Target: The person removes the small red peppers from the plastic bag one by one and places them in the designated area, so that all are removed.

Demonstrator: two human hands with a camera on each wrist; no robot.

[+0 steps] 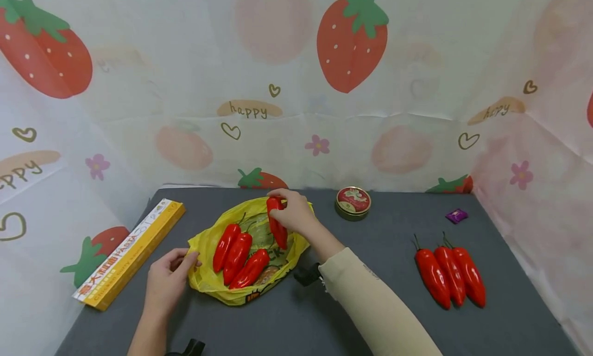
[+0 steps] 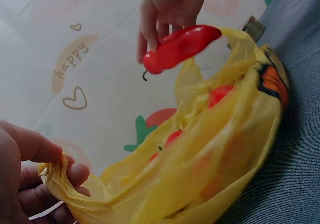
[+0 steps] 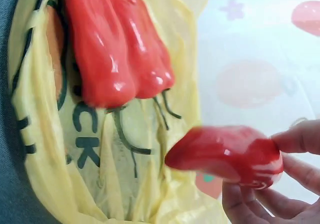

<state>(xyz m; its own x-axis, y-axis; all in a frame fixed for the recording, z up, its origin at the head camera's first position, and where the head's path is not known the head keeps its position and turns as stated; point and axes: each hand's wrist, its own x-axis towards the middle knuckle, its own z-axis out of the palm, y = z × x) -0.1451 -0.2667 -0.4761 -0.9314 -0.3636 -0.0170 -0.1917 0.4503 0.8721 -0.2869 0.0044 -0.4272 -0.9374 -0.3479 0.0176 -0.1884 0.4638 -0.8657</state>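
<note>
Head view shows our right hand [image 1: 295, 212] pinching one shiny red chili pepper [image 1: 277, 223] over the 1 o'clock side of the yellow plastic bag [image 1: 204, 289]. Our left hand [image 1: 168, 276] pinches the bag's rim at 9 o'clock. Three loose chili peppers [image 1: 238, 258] lie in the bag, and another three peppers [image 1: 453, 276] sit on the gray table [image 1: 259, 330], out at the bag's 3 o'clock.

We think the held pepper is light, since a small pinch holds it up. Its skin looks smooth and slick, so it might slide if we hold too loosely. We can't tell how hard it is. The fat top end seems the best place to hold. We shouldn't hang it by its thin stem [image 2: 145, 76], which could snap. The bag looks thin and floppy, so we should pinch its rim softly.
</note>
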